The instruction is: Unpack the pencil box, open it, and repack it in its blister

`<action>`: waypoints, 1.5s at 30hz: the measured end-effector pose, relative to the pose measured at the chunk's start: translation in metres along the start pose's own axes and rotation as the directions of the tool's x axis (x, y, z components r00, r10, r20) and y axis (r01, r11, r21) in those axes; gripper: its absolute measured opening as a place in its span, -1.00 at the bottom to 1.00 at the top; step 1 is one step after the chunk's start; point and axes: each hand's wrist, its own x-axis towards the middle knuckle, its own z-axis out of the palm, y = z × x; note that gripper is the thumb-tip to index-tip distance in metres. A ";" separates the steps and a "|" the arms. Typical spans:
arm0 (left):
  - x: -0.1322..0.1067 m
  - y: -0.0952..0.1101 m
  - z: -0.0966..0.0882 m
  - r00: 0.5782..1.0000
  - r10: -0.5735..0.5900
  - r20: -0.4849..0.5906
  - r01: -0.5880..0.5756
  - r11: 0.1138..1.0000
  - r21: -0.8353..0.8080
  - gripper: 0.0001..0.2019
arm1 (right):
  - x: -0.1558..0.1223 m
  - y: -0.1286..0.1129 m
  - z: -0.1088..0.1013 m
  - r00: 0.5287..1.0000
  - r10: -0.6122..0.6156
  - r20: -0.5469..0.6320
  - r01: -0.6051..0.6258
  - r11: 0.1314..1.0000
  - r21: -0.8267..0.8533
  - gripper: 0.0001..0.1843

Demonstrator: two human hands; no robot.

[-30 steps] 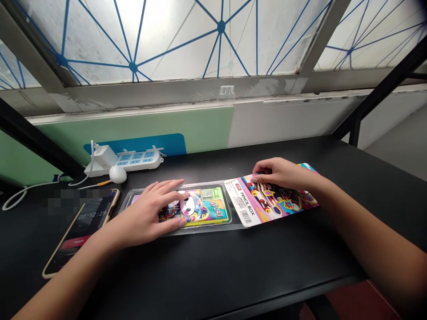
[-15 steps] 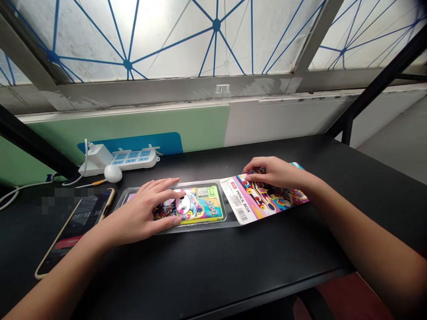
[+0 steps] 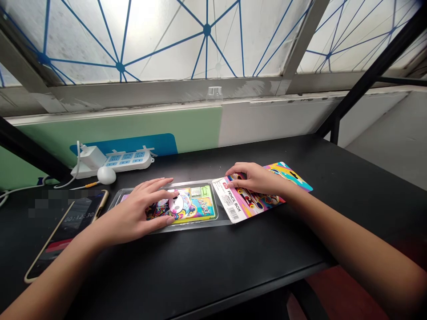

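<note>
A colourful pencil box (image 3: 190, 206) with a bear and the word SPORT lies in a clear plastic tray (image 3: 187, 226) on the black desk. Over its left part rests my left hand (image 3: 142, 209), palm down with fingers spread, covering that side. Just to the right, a printed cardboard card (image 3: 233, 208) marked PENCIL BOX overlaps the tray's right end at an angle. My right hand (image 3: 255, 178) lies on the card's upper part, thumb and index finger apart near its top edge. The other fingers of this hand are mostly hidden.
A phone (image 3: 70, 226) showing a timer lies left of the tray, partly behind my left forearm. Behind it are a white power strip (image 3: 128, 160) with a plugged-in adapter and a round white device (image 3: 106, 175) on a cable. A window with blue lines rises behind the desk (image 3: 200, 271).
My right hand has slid left along the card, uncovering more of its right end with the hanging slot. My left hand stays on the pencil box. The view has shifted slightly right.
</note>
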 end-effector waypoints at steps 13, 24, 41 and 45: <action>0.002 0.009 0.006 1.000 0.013 -0.023 -0.013 1.000 0.009 -0.48 | -0.001 -0.015 0.013 0.997 -0.021 -0.079 0.018 0.999 -0.035 -0.59; 0.009 0.053 0.017 0.999 0.045 -0.015 -0.045 0.998 -0.037 -0.43 | -0.001 -0.039 0.037 1.000 -0.018 -0.023 0.019 1.000 0.012 -0.58; 0.009 0.014 0.024 0.786 -0.426 -0.448 -0.088 0.641 -0.762 -0.53 | 0.020 -0.028 0.005 0.977 0.150 0.153 -0.134 0.985 -0.105 -0.41; 0.012 0.017 0.030 0.712 -0.488 -0.505 -0.188 0.561 -0.806 -0.49 | 0.037 -0.060 0.011 0.984 0.082 0.159 -0.045 0.973 -0.225 -0.39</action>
